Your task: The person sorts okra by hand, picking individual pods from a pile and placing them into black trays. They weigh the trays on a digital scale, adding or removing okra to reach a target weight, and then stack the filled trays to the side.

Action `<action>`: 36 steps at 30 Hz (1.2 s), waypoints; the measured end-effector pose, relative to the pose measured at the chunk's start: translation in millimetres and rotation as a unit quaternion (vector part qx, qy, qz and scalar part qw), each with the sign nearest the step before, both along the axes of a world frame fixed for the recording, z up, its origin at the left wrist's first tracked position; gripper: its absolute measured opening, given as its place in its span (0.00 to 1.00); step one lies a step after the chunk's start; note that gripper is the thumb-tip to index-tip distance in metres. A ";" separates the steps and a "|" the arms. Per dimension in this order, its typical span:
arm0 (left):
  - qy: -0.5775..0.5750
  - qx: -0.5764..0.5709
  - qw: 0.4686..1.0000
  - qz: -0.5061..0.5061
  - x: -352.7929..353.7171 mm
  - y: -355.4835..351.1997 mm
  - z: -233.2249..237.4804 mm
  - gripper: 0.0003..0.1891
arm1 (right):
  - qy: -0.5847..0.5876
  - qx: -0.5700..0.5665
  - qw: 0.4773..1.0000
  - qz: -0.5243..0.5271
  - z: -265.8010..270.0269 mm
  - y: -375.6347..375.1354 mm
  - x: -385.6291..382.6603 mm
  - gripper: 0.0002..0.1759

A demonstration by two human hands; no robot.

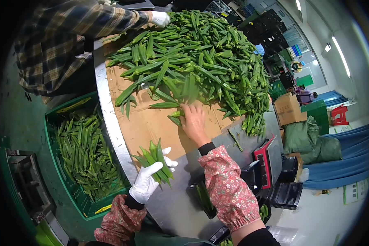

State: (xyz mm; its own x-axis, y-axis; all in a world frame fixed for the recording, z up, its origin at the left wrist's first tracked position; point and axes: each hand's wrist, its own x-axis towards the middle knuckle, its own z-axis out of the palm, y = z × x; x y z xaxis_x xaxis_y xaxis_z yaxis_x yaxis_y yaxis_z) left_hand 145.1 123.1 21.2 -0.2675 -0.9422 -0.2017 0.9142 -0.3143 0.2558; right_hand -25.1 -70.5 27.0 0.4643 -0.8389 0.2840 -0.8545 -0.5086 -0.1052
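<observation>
A large heap of green okra (209,57) covers the far part of a cardboard sheet (141,131) on the metal table. My left hand (148,178), in a white glove, is closed around a small bunch of okra pods (155,160) above the near edge of the cardboard. My bare right hand (194,121) is at the near edge of the heap, beside a few loose pods. Blurred green pods lie just past its fingertips, and whether it grips any is unclear.
At the upper left a co-worker in a plaid shirt (69,37) reaches a gloved hand (160,19) to the heap. A green crate of okra (86,153) stands left of the table. At right are a red scale (265,160) and black trays (286,194).
</observation>
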 end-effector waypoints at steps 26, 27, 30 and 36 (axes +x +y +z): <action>0.043 -0.011 0.985 -0.168 -66.0 9.7 41.1 0.31 | -0.791 0.417 0.432 -0.118 121.9 142.3 -110.1 0.16; 0.040 -0.008 0.985 -0.171 -68.9 10.2 42.8 0.31 | -0.796 0.418 0.423 -0.117 121.5 148.9 -113.6 0.15; 0.045 -0.012 0.983 -0.177 -73.8 11.3 40.7 0.32 | -0.795 0.417 0.422 -0.126 118.6 162.1 -120.8 0.13; 0.195 0.021 0.962 -0.193 -86.0 11.1 30.6 0.33 | -0.642 0.374 0.638 -0.200 123.5 182.4 -81.5 0.16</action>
